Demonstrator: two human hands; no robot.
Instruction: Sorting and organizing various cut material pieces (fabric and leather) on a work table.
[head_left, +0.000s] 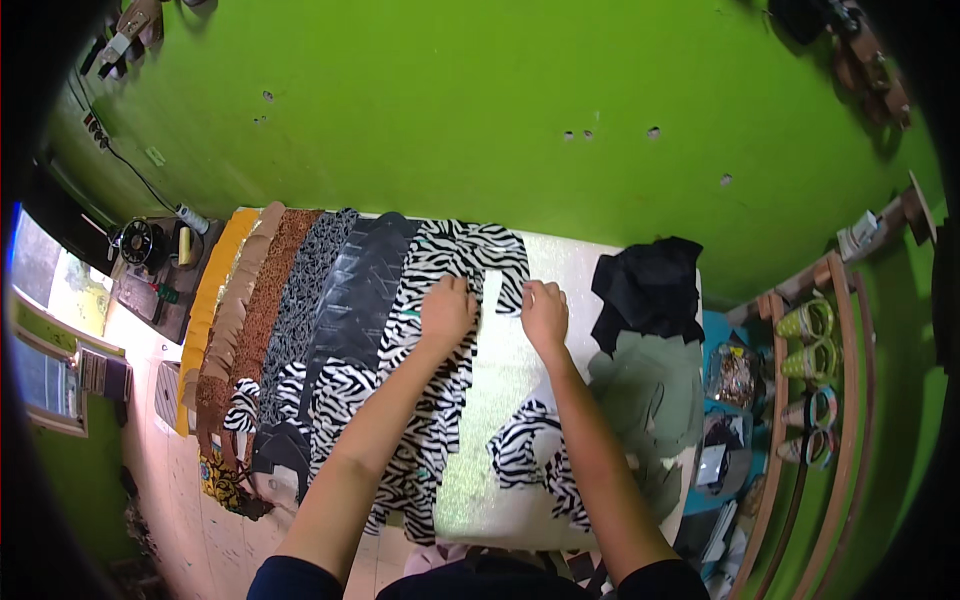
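Observation:
A zebra-print piece (pixel 495 240), shaped like an upside-down U, lies at the far end of a row of overlapping zebra-print pieces (pixel 420 400) on a pale table (pixel 565 255). My left hand (pixel 447 310) is closed, its curled fingers on the piece's left leg. At the lower end of the right leg, my right hand (pixel 545 312) pinches the edge. Fingertip details are too small to make out. Nearer me, between my forearms, sits a loose zebra-print piece (pixel 525 445), partly covered by my right arm.
Left of the zebra row lie rows of dark grey (pixel 365 280), patterned grey (pixel 310 290), brown (pixel 275 300) and yellow pieces (pixel 215 300). Black cloth (pixel 648 290) is heaped at the far right. A wooden rack (pixel 845 400) with sandals stands right of the table; a green wall (pixel 450 110) rises behind.

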